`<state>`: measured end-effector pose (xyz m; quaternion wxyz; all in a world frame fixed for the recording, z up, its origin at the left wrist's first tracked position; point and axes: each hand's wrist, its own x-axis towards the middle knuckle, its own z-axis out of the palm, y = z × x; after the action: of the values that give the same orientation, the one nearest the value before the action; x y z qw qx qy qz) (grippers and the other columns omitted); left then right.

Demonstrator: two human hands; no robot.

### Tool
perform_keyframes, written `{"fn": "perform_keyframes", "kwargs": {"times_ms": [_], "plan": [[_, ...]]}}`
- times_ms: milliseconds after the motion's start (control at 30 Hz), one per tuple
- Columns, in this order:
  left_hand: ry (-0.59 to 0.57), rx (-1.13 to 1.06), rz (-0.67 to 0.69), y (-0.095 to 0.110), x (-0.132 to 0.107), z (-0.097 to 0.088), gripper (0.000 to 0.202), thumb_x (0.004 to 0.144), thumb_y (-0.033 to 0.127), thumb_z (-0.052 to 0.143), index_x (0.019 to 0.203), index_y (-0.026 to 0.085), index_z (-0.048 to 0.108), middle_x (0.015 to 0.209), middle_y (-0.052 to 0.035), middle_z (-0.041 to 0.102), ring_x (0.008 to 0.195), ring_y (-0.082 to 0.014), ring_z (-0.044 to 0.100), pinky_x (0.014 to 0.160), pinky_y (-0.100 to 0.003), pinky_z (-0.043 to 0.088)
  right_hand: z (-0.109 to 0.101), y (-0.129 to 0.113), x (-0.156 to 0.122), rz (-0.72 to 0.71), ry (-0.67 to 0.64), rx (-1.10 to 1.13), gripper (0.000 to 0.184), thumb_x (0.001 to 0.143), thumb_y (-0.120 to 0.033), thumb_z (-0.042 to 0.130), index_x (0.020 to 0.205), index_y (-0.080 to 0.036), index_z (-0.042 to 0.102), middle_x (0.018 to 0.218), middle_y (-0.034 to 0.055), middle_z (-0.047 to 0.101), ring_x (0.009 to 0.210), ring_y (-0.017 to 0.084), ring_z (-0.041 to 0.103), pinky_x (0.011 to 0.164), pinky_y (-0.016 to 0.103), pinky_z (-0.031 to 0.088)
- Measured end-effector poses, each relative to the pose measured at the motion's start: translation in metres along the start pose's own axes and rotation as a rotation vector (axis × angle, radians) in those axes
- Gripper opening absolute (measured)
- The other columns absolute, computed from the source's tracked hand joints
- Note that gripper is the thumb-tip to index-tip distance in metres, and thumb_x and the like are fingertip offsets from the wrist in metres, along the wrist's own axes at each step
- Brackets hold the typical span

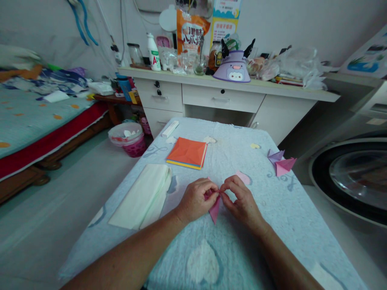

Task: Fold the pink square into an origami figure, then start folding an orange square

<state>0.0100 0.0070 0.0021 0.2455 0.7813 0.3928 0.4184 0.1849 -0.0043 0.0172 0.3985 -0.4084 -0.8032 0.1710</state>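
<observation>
Between my hands is a pink piece of folded origami paper (215, 210), its pointed end hanging down toward me. My left hand (198, 197) pinches it from the left, thumb against fingertips. From the right, my right hand (242, 199) pinches the same paper near its upper part, and the fingertips of both hands nearly meet. My fingers cover much of the paper. Beyond my left hand lies a stack of square coloured paper (186, 151), orange on top. At the right table edge sit a purple folded paper piece (275, 156) and a pink folded paper piece (285, 166).
A folded white sheet (140, 197) lies left of my hands on the cloth-covered table (236, 257). A small white box (170, 129) is at the far left corner. Behind stands a cluttered white desk (223, 96); a washing machine (356, 161) is at right, a pink bin (133, 147) at left.
</observation>
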Motion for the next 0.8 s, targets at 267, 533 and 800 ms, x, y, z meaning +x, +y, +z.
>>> {"fn": "perform_keyframes", "kwargs": {"times_ms": [267,533,800], "plan": [[0.019,-0.003,0.102,0.0004,0.0001,-0.0006,0.014,0.077,0.006,0.056,0.078,0.018,0.063,0.075,-0.0022,0.066,0.073,-0.0144,0.059,0.071,-0.026,0.048,-0.0012,-0.0031,0.0008,0.006,-0.029,0.017,0.016,0.08,-0.005,0.054,0.082,-0.021,0.055,0.082,0.0028,0.054,0.08,0.017,0.053,0.071,0.03,0.044],[0.034,-0.003,0.124,0.0009,0.0004,-0.0005,0.014,0.078,0.007,0.056,0.076,0.018,0.062,0.072,-0.0019,0.065,0.07,-0.014,0.059,0.073,-0.028,0.049,-0.0039,-0.0053,0.0011,0.023,-0.057,0.018,0.013,0.08,-0.008,0.053,0.082,-0.021,0.054,0.081,0.0031,0.055,0.079,0.018,0.054,0.071,0.031,0.044],[0.017,-0.006,0.097,-0.0015,-0.0003,-0.0002,0.013,0.079,0.009,0.056,0.079,0.019,0.064,0.074,-0.0025,0.065,0.072,-0.0146,0.06,0.068,-0.026,0.048,-0.004,-0.0023,-0.0001,0.02,-0.045,-0.033,0.012,0.083,-0.011,0.056,0.088,-0.021,0.052,0.082,0.0024,0.058,0.077,0.017,0.055,0.07,0.03,0.045]]}}
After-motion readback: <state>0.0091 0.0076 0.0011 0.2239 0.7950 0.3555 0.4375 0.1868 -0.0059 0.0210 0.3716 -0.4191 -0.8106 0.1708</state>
